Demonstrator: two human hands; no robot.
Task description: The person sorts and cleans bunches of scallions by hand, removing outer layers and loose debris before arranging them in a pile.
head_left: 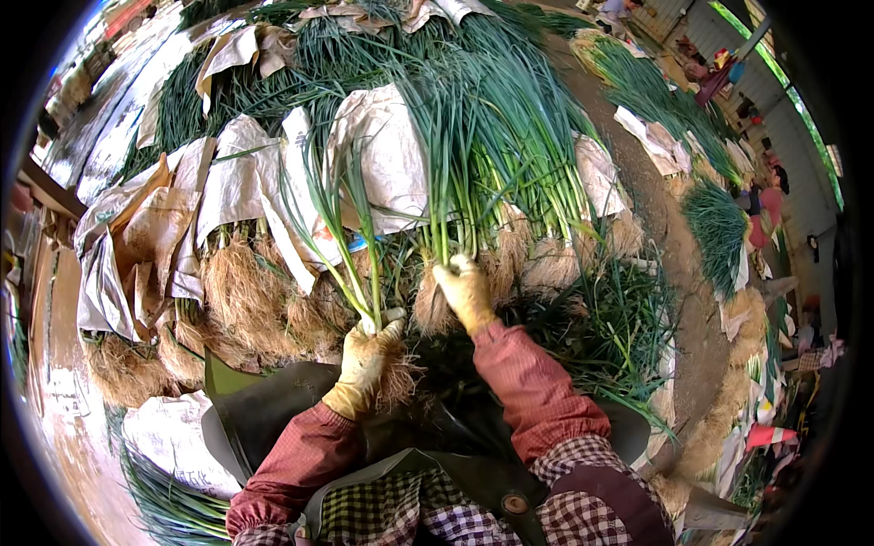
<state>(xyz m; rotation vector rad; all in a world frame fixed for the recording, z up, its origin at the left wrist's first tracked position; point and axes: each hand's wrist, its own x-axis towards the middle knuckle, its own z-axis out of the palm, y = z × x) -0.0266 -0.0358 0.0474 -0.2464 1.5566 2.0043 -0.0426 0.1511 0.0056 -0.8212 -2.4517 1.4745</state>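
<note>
Both of my hands wear pale yellow gloves. My left hand [366, 362] is closed around the white root end of a few green onions [357, 280]. Their leaves fan upward, and the pale roots hang beside my palm. To the right and a little farther away, my right hand [467, 293] has its fingers curled at the lower stalks of more green onions [442, 214], just above a tuft of roots [433, 305]. These stalks lie at the near edge of a wide pile of green onions [510, 118]. The fingertips of the right hand are partly hidden.
Whitish woven sacks [241, 173] cover bunches whose roots [238, 287] face me. Loose leaves [610, 337] lie to my right. A dark apron [273, 400] spreads over my lap. Beyond a dirt path [678, 309], more bunches [719, 227] and other people [769, 200] appear at far right.
</note>
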